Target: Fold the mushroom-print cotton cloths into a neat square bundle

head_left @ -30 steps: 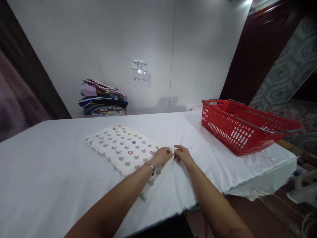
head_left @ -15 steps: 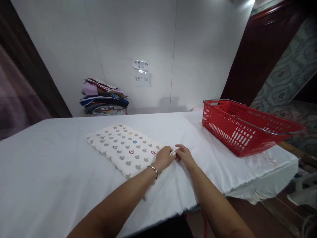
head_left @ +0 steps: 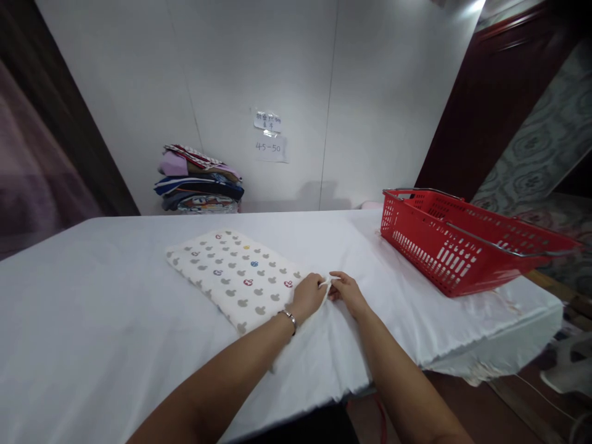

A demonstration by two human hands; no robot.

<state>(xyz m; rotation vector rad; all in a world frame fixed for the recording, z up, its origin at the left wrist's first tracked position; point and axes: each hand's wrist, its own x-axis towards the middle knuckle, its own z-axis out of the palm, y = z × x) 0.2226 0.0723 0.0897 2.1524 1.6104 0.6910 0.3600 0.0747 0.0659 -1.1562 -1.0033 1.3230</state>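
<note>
A folded white cloth [head_left: 235, 271] printed with grey apple shapes and a few coloured ones lies flat on the white-covered table [head_left: 115, 345]. My left hand [head_left: 309, 296], with a bracelet at its wrist, is closed on the cloth's right-hand edge. Facing it, my right hand [head_left: 346, 293] pinches a bit of the same white fabric between thumb and fingers. A small twist of cloth spans the gap between both hands. The lower right part of the cloth is hidden under my left hand and forearm.
A red plastic basket [head_left: 416, 240] with metal handles stands at the table's right side. Against the wall at the back left is a stack of folded fabrics [head_left: 198, 185]. Paper signs [head_left: 271, 148] are taped to the wall. The table's front edge is close to my body.
The view has shifted slightly, so the scene sits a little further right. Both hands stay at the cloth's edge, and the bit of fabric between them looks more stretched out.
</note>
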